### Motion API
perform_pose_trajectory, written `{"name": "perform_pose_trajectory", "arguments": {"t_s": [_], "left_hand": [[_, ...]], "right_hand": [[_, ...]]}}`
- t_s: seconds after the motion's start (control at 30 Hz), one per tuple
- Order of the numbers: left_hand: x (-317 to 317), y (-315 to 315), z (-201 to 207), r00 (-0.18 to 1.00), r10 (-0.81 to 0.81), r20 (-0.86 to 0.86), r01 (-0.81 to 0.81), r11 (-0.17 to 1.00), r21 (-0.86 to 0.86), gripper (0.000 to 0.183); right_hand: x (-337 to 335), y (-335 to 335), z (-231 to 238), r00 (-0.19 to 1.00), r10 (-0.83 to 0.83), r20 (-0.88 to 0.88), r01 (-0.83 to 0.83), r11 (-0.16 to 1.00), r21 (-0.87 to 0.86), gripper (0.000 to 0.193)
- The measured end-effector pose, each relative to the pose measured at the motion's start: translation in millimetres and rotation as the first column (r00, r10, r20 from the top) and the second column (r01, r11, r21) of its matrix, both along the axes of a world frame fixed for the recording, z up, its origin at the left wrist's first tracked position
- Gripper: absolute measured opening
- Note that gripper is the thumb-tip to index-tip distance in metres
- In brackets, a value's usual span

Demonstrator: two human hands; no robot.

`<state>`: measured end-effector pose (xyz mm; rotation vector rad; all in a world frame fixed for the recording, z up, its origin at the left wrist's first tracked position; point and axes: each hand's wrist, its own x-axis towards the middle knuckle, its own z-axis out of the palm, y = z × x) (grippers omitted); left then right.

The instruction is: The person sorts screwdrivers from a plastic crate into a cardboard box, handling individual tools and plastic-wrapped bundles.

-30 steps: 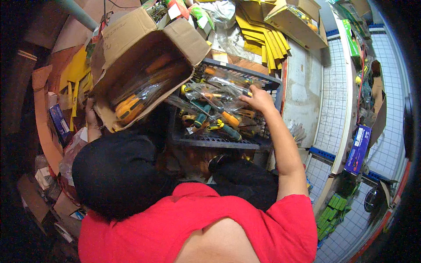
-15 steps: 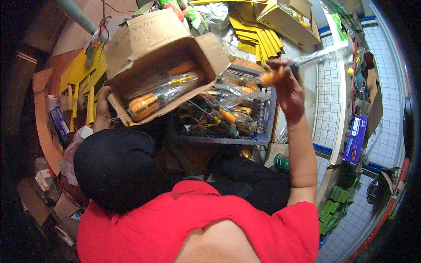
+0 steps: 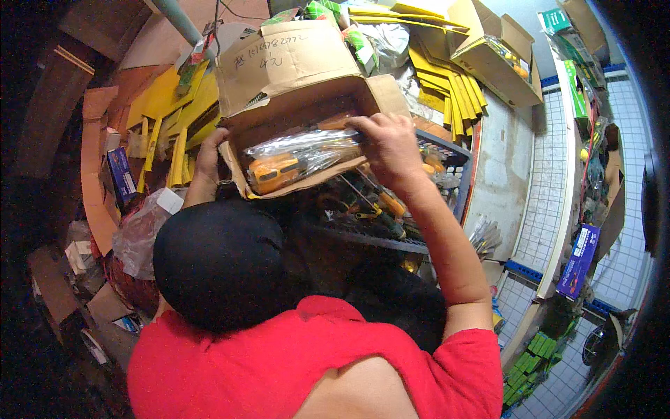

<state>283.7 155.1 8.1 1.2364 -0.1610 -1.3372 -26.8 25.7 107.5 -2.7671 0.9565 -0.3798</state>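
Note:
A brown cardboard box (image 3: 307, 92) is tilted toward me with its flap up. My left hand (image 3: 207, 159) is closed on its left edge. Inside lie orange-and-black handled tools (image 3: 274, 172) in clear plastic wrap. At the box's right side my right hand (image 3: 394, 148) is closed at the end of a screwdriver in clear wrap (image 3: 307, 142), which lies across the other tools; its handle is mostly hidden by my fingers. Below and right of the box stands a dark plastic crate (image 3: 460, 188) with more wrapped orange-handled screwdrivers (image 3: 392, 204), partly covered by my right forearm.
Yellow folded pieces (image 3: 453, 91) lie behind the crate, with another open carton (image 3: 488, 52) at the far right. A wire-mesh shelf (image 3: 544, 160) bearing a blue box (image 3: 578, 262) runs along the right. More yellow pieces (image 3: 157, 112) and a clear bag (image 3: 146, 227) lie left.
My right hand has moved left from beyond the crate to the box, bringing the wrapped screwdriver over the tools inside. My left hand still grips the box. The whole view has shifted.

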Motion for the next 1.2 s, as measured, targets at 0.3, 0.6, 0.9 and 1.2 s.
{"name": "perform_pose_trajectory", "arguments": {"t_s": [0.3, 0.6, 0.9, 1.2], "left_hand": [[0.4, 4.4, 7.4, 0.995, -0.023, 0.097, 0.015, 0.996, 0.084, 0.036], [64.3, 26.5, -44.8, 0.98, -0.192, -0.045, 0.191, 0.981, -0.015, 0.035], [41.0, 12.5, -37.6, 0.991, -0.043, -0.124, 0.038, 0.998, -0.047, 0.042], [61.7, 25.6, -57.7, 0.994, -0.057, -0.091, 0.051, 0.997, -0.064, 0.043]], "right_hand": [[-52.9, -32.9, -5.6, 0.751, -0.347, 0.561, 0.297, 0.937, 0.183, 0.026], [-177.0, -71.7, -131.4, 0.801, -0.591, -0.094, 0.562, 0.689, 0.458, 0.031], [-159.7, -81.5, -131.8, 0.652, -0.406, -0.641, 0.674, 0.698, 0.244, 0.053], [-170.0, -52.5, -152.3, 0.897, -0.214, -0.387, 0.296, 0.941, 0.166, 0.032]]}}
